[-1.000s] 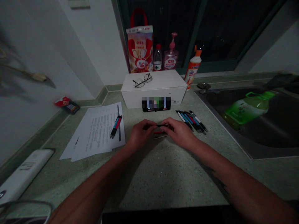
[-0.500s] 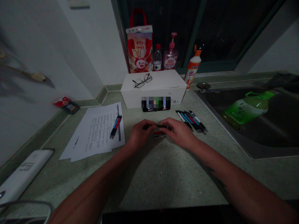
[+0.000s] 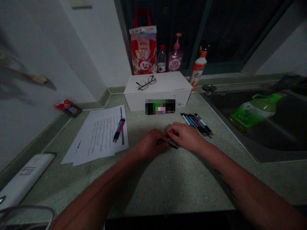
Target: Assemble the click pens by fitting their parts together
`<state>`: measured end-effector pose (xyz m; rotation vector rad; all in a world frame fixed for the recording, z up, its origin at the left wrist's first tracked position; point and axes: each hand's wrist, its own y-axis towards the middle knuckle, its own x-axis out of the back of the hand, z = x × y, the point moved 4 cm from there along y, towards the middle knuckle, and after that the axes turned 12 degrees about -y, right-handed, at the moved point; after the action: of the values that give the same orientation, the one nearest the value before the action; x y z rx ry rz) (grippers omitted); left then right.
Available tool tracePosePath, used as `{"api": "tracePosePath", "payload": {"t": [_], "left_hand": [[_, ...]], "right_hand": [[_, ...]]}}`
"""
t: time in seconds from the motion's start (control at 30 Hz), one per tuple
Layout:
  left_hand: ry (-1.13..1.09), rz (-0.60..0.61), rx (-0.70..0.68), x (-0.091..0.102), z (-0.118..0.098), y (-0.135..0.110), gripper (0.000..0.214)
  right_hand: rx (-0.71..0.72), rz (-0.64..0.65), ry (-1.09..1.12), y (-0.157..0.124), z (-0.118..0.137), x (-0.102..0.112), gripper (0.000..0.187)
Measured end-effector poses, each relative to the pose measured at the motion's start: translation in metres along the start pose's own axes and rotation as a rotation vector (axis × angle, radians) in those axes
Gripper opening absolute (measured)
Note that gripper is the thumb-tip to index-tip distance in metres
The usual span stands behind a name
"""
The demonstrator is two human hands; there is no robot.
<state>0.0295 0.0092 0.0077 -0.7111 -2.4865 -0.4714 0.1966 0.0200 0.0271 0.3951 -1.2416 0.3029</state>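
Black pen part [image 3: 173, 145]: I see it projecting from beneath the left fingertips, low against the counter [image 3: 153, 188], on the near-left side of the right hand. Half a second ago a dark piece was spanned between both hands; I cannot confirm that it is the same one.
Left hand [image 3: 152, 143]: Lowered and drawn nearer to me since the earlier frame; fingers curled, only slightly apart, fingertips at the black part. I cannot tell whether it is gripped or merely touched.
Right hand [image 3: 184, 133]: Position nearly unchanged; thumb and fingers drawn close together. I cannot tell what, if anything, is pinched there.
Red part: Showed below the hands half a second ago; I no longer see it.
Row of pens [image 3: 195, 124]: Just beyond and right of the right hand, side by side; unchanged.
Phone [image 3: 160, 107]: Beyond both hands, leaning at the box; its blurred display has changed colour pattern.
White box [image 3: 134, 101]: Behind the phone, farther from the hands; glasses [image 3: 144, 85] on top, unmoved.
Paper sheets [image 3: 96, 134]: Left of the left hand, carrying two pens [image 3: 119, 130]; same placement.
Sink [image 3: 247, 151]: Well right of the right hand; a green bottle [image 3: 254, 111] lies in it, unmoved.
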Motion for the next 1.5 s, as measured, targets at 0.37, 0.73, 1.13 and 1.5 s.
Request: {"api": "tracePosePath", "payload": {"t": [0.37, 0.73, 1.13, 1.5], "left_hand": [[0.247, -0.025, 0.091, 0.008, 0.004, 0.0, 0.013], [0.323, 0.013, 0.102, 0.01, 0.009, 0.0, 0.013], [0.241, -0.02, 0.124, 0.014, 0.011, 0.0, 0.013], [0.301, -0.011, 0.146, 0.015, 0.006, 0.0, 0.014]], "right_hand": [[0.077, 0.154, -0.17, -0.003, 0.006, -0.015, 0.009], [0.044, 0.174, -0.194, -0.003, 0.001, -0.009, 0.011], [0.049, 0.173, -0.233, -0.003, -0.003, -0.007, 0.014], [0.043, 0.213, -0.241, -0.003, -0.003, -0.006, 0.012]]}}
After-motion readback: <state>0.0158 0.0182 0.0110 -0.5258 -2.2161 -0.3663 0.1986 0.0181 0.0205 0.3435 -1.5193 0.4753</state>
